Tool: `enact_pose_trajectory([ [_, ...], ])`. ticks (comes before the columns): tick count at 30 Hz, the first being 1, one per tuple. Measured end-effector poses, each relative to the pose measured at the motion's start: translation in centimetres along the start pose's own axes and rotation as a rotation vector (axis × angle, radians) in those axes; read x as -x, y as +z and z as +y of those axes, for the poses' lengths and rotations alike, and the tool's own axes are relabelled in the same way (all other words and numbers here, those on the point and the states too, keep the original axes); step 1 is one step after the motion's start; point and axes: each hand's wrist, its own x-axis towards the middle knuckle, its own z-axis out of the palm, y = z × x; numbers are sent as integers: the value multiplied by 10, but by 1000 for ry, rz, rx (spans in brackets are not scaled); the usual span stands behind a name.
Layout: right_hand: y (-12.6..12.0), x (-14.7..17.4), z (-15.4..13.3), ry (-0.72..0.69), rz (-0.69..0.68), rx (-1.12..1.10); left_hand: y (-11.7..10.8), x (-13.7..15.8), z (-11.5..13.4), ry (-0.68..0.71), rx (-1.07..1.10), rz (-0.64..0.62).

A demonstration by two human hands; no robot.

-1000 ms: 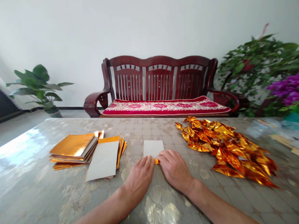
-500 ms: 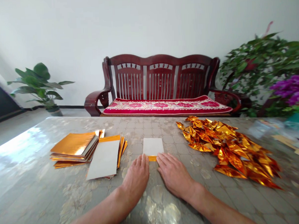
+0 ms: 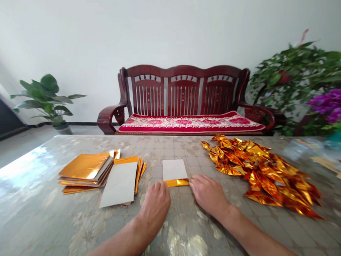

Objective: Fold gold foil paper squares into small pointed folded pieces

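A sheet of gold foil paper (image 3: 174, 169) lies in front of me, its pale grey side up. Along its near edge runs a folded gold strip. My left hand (image 3: 156, 197) is closed at the strip's left end, with the fingers curled and the thumb hidden. At the right end my right hand (image 3: 205, 189) pinches the corner of the strip. To the left are a stack of gold sheets (image 3: 85, 165) and, beside it, a fanned pile of sheets (image 3: 119, 184) with the grey side showing. A heap of folded gold foil pieces (image 3: 261, 169) spreads out on the right.
The table (image 3: 90, 235) has a glossy patterned cover. Clear plastic packaging (image 3: 305, 147) lies at its right end. Behind stands a dark red wooden bench (image 3: 183, 90) with a red floral cushion, between a potted plant (image 3: 46, 98) and leafy greenery (image 3: 294, 75) with purple flowers.
Both hands have gone from lying flatter over the folded edge to gripping its two ends. My right hand has shifted rightward, and more of the gold strip shows.
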Motion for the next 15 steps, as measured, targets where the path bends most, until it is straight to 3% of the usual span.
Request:
enact_pose_trajectory([
  [7, 7, -7, 10, 109, 97, -145, -10, 2, 8, 22, 99, 29],
  [15, 6, -7, 4, 184, 84, -166, -8, 3, 5, 68, 157, 63],
])
